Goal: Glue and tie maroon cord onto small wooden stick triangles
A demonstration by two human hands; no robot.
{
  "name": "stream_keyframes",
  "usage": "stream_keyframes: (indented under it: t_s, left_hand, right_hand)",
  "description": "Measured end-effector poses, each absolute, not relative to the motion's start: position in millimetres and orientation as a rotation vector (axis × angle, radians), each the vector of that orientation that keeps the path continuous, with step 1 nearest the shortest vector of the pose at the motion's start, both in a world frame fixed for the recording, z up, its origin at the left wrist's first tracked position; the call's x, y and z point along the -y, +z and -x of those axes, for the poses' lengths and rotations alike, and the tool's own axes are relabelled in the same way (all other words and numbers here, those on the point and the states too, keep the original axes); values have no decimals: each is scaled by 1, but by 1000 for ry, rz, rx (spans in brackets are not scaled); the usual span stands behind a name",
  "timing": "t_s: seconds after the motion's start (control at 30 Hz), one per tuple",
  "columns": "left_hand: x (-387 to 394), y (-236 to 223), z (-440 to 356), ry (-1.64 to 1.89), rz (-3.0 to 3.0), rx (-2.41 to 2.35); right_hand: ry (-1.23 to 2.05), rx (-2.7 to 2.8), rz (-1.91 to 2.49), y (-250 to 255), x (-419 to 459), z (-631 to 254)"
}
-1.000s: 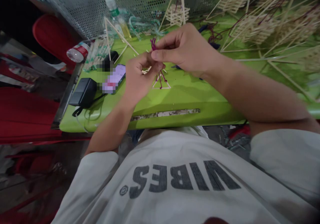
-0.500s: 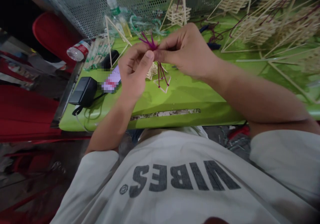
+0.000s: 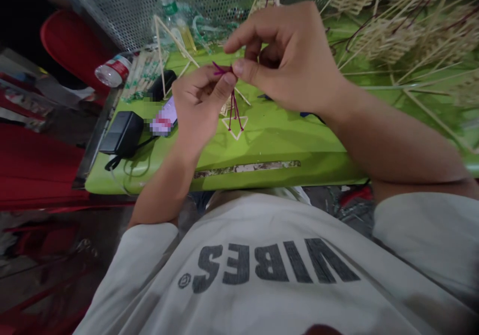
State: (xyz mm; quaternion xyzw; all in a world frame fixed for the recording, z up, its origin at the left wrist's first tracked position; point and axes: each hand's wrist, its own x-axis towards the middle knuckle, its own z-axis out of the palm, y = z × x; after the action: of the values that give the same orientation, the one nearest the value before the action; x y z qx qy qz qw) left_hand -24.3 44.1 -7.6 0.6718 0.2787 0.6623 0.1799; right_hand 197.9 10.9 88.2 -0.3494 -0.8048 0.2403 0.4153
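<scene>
Above the green table (image 3: 284, 140), my left hand (image 3: 200, 105) and my right hand (image 3: 288, 58) meet, both pinching thin maroon threads (image 3: 234, 103). The threads run down from my fingertips to a small triangle of pale sticks (image 3: 234, 127) that hangs just over the tabletop. My right thumb and forefinger press the thread ends against my left thumb. Short thread ends stick out to the left of the pinch.
A phone (image 3: 164, 119) and a black charger (image 3: 121, 135) lie at the table's left. Two bottles (image 3: 112, 71) (image 3: 170, 13), stick bundles and a tall stick frame (image 3: 168, 46) stand behind. Several finished stick ornaments (image 3: 381, 36) crowd the right. A metal mesh (image 3: 123, 6) backs the table.
Both hands rose with the threads, lifting the small stick triangle off the table. My right hand came nearer the camera and my left thumb moved up to the pinch.
</scene>
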Motion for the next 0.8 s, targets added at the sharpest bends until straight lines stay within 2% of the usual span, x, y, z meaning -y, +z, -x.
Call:
stream_keyframes:
  t_s: [0.27,0.5,0.8]
  left_hand:
    - [-56,-27,31,1758,-1933,-726]
    - [-53,-22,29,1718,-1882,-610]
    - [-40,-5,24,1681,-1875,-727]
  right_hand:
    - [554,2106,818,93,-12,-196]
    - [500,2214,918,102,-7,-197]
    - [500,2153,785,94,-10,-196]
